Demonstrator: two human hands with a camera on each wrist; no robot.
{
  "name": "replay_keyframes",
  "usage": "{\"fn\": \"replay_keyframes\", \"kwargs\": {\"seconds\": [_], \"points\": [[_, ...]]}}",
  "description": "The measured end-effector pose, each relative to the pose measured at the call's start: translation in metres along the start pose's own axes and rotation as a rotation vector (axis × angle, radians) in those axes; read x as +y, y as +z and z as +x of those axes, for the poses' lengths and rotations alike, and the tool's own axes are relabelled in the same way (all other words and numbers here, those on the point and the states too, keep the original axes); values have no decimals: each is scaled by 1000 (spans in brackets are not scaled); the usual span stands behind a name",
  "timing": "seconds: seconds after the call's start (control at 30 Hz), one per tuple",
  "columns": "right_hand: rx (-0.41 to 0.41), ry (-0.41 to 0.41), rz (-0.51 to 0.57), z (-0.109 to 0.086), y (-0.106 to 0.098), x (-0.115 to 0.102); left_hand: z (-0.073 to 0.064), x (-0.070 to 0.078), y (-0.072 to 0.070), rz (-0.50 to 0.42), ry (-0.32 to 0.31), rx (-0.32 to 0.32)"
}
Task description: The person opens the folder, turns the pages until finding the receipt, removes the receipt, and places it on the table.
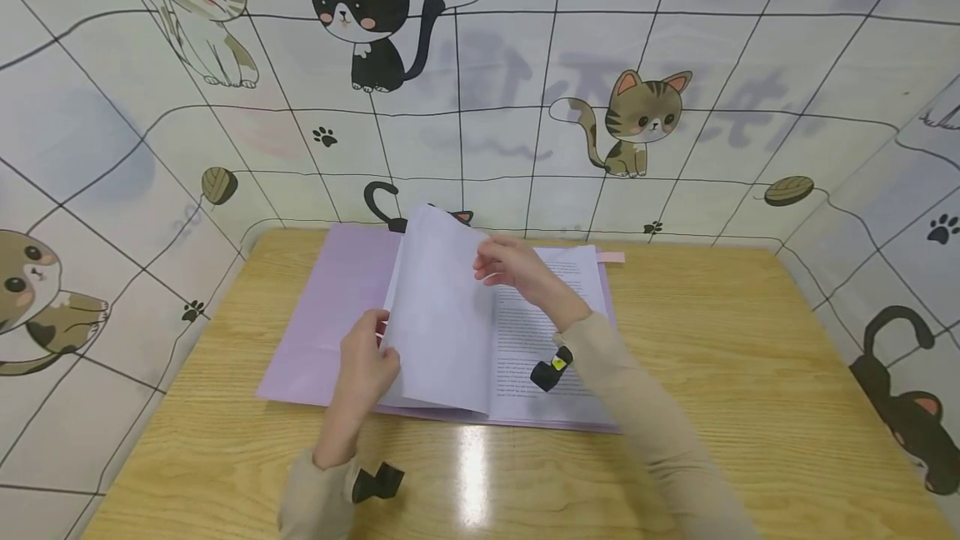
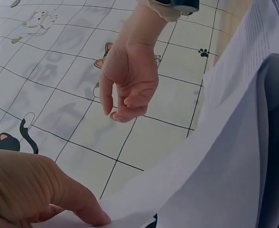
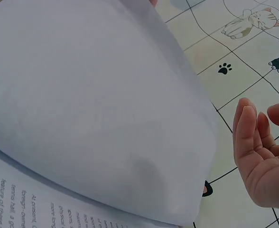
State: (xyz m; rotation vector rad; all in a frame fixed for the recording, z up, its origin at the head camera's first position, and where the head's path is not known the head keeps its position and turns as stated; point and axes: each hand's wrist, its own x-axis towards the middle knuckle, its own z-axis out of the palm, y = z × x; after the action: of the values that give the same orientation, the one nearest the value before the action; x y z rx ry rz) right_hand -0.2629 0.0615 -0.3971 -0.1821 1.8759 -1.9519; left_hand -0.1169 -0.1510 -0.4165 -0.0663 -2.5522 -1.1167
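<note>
A purple folder (image 1: 318, 311) lies spread on the table with a stack of printed sheets (image 1: 517, 340) inside. One blank-backed page (image 1: 442, 315) stands lifted and curved over toward the left cover. My left hand (image 1: 366, 365) pinches that page at its left edge; in the left wrist view the thumb (image 2: 89, 209) presses on the paper. My right hand (image 1: 517, 269) hovers by the page's upper right side with loosely bent fingers. In the right wrist view, this right hand (image 3: 265, 166) holds nothing, and a gap separates it from the paper.
The wooden table (image 1: 712, 357) extends to both sides of the folder. Behind it rises a wall covering (image 1: 510, 140) with printed cats and grid lines. A pink tab (image 1: 611, 257) sticks out at the folder's upper right. Black straps (image 1: 551, 369) sit at both wrists.
</note>
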Motion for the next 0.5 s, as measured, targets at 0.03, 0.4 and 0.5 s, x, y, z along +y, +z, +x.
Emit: {"fn": "replay_keyframes", "kwargs": {"seconds": [0.03, 0.4, 0.5], "points": [[2, 1, -4, 0, -2, 1, 0, -3, 0, 9, -7, -3], [29, 22, 10, -2, -23, 9, -1, -24, 3, 50, -115, -79], [42, 25, 6, -3, -29, 9, -2, -28, 4, 47, -135, -109]]}}
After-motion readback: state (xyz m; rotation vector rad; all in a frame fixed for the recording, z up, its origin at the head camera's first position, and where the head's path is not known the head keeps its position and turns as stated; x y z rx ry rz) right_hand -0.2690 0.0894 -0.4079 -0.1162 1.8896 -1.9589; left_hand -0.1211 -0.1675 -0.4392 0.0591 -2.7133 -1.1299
